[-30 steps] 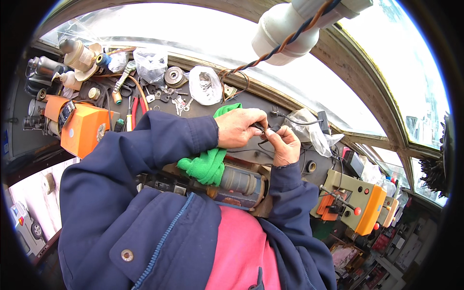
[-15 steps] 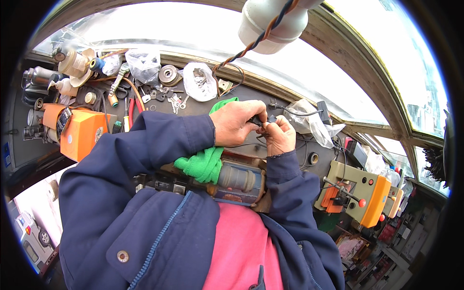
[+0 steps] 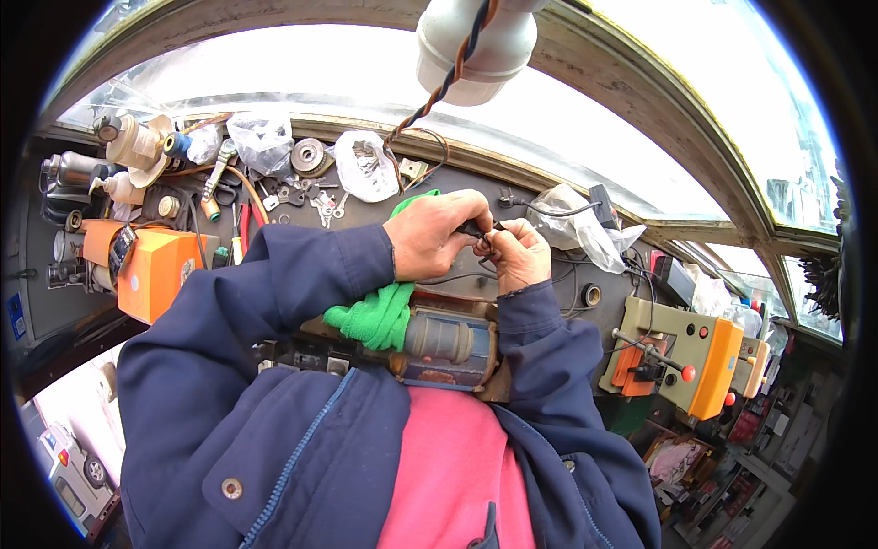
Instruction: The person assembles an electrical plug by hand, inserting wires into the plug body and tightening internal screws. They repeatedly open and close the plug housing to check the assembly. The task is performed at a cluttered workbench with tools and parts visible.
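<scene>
Above the bench, my left hand [image 3: 432, 240] is closed, with thumb and fingers pinching a small black piece [image 3: 473, 230] whose kind I cannot make out. My right hand [image 3: 518, 254] meets it from the right, its thumb and fingertips pinched at the other end of the same dark piece. The fingers hide most of it. Just beneath my left hand lies a bunched green cloth [image 3: 377, 316], draped against a dark blue, worn electric motor [image 3: 450, 346] close to my body.
Loose keys [image 3: 326, 206] and a plastic bag of keys [image 3: 366, 166] lie behind my left hand. An orange machine [image 3: 157, 274] stands left; a beige and orange key-cutting machine [image 3: 681, 352] stands right. Clear plastic bag [image 3: 572, 224] and cables sit right of my hands. A white lamp [image 3: 476, 55] hangs overhead.
The view has shifted slightly, so the bench things appear a little further left. Both hands stay together on the small black piece, with the right fingertips now pinched closer against it.
</scene>
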Available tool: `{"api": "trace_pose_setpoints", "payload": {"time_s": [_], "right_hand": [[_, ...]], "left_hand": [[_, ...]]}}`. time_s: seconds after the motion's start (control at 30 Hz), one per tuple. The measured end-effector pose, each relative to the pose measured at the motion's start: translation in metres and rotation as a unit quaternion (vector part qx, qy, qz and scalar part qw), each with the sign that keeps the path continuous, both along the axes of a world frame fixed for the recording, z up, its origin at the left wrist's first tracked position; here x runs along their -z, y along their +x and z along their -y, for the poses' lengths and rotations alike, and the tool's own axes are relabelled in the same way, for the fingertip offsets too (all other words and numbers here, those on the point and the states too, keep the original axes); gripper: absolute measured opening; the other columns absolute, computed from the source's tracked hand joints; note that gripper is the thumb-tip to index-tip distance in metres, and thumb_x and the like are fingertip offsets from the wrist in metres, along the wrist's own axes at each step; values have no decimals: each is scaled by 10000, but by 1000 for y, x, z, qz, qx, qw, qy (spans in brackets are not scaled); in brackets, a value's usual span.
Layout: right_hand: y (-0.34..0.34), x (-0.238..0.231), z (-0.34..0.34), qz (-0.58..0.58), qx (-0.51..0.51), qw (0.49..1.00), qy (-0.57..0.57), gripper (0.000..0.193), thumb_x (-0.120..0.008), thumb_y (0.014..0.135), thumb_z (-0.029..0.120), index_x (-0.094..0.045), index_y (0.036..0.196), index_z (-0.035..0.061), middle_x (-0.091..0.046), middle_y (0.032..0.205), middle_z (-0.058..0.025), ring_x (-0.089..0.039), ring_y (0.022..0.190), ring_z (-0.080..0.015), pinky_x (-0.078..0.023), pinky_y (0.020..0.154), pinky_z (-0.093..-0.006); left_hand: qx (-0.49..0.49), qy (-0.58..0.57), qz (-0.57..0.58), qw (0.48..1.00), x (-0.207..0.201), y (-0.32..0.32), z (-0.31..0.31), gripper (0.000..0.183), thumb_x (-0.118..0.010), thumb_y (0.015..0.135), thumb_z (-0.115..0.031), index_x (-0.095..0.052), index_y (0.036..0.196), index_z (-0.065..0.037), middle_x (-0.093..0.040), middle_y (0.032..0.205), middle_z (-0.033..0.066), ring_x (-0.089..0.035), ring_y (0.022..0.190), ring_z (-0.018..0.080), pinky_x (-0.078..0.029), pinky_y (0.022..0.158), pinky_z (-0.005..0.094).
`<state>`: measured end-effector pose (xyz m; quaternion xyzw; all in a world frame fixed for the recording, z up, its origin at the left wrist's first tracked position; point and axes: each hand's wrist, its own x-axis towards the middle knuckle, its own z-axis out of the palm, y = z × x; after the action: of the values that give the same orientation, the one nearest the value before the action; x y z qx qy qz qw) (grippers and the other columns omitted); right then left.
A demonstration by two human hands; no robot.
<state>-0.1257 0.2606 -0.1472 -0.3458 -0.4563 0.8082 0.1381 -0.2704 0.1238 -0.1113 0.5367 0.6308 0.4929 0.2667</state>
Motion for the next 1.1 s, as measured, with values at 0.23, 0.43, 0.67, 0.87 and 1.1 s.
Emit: {"api": "trace_pose_setpoints", "payload": {"time_s": [0.23, 0.43, 0.67, 0.87, 1.1], "right_hand": [[0, -2, 2, 31, 2, 999, 14, 251, -690, 874, -4, -530, 1061, -55, -694, 849, -173, -707, 707, -231, -613, 671, -356], [0, -4, 4, 51, 4, 998, 49, 368, -706, 880, 12, -472, 1148, -81, -692, 878, -198, -716, 729, -254, -624, 686, -373], [2, -15, 6, 61, 97, 968, 224, 347, -681, 883, 24, -520, 1188, -14, -655, 1039, -142, -649, 887, -178, -535, 800, -306], [10, -41, 9, 49, -46, 795, 603, 132, -759, 771, 37, -744, 894, 83, -650, 869, -92, -632, 809, -271, -501, 726, -354], [6, -40, 11, 67, -77, 763, 639, 143, -766, 773, 66, -764, 909, 110, -665, 868, -72, -631, 801, -268, -487, 723, -359]], "left_hand": [[2, 0, 0, 1000, 2, 0, 1, 250, -632, 816, 77, -574, 1052, 15, -632, 971, 173, -661, 937, 320, -530, 824, 367], [-1, -17, 22, 1000, 2, 0, 0, 245, -622, 822, 68, -569, 1053, 5, -633, 980, 165, -658, 929, 310, -527, 817, 367], [-30, -28, 45, 998, 1, -2, 2, 220, -629, 838, 38, -559, 1043, -2, -626, 940, 171, -650, 877, 300, -516, 793, 362], [-34, -28, 47, 998, 3, -2, 0, 219, -630, 840, 38, -553, 1041, 0, -628, 935, 172, -649, 872, 296, -515, 789, 363], [-28, -42, 72, 996, 3, -2, 2, 223, -616, 850, 44, -562, 1060, -9, -630, 951, 121, -625, 887, 224, -492, 799, 330]]}}
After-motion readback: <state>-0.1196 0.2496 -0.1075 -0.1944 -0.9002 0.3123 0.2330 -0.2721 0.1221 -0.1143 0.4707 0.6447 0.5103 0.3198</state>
